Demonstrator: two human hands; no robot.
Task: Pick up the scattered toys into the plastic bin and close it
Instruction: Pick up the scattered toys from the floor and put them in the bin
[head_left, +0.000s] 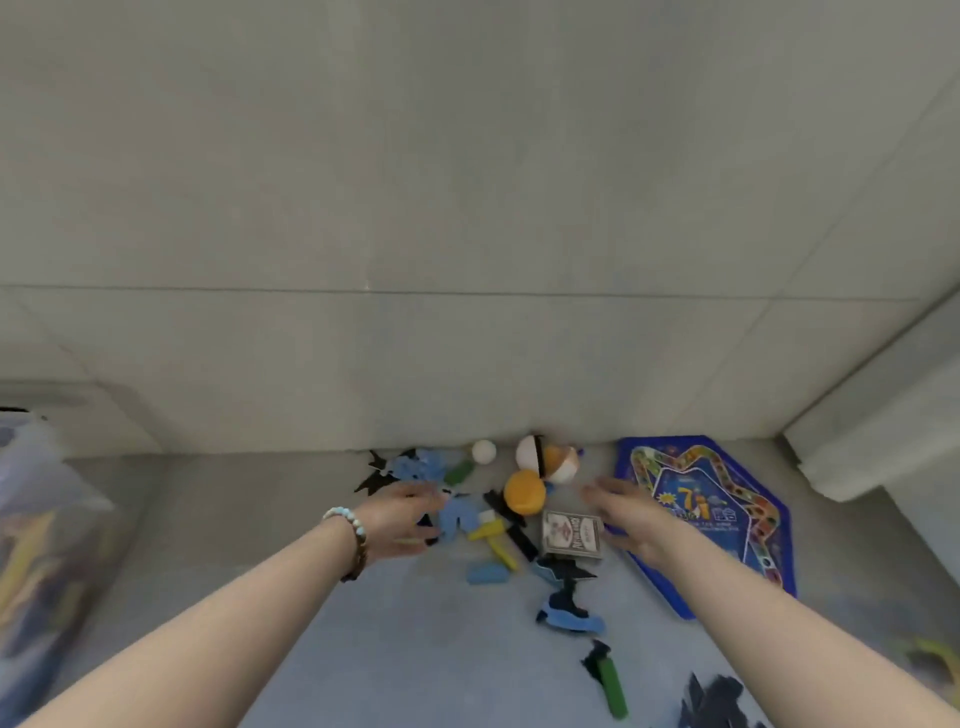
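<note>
Toys (488, 532) scattered on floor (415, 649) against wall (467, 260) | plastic bin (47, 519) at far left, well apart, blurred | game board (727, 499) judged stiff, flat: to be lifted by an edge | card box (571, 535) rigid | orange ball (523, 492) light, likely to roll | foam pieces (571, 618) soft, pinchable | left hand (402, 512) and right hand (626, 514) spread, nothing held | wall close behind, open floor nearer

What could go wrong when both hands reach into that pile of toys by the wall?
The white ball and orange ball are round; a nudge from the left hand or right hand might send them rolling. The plastic bin stands off at the left edge, so small pieces could drop on the way. The green piece lies apart, nearer the person, and may get missed.
</note>
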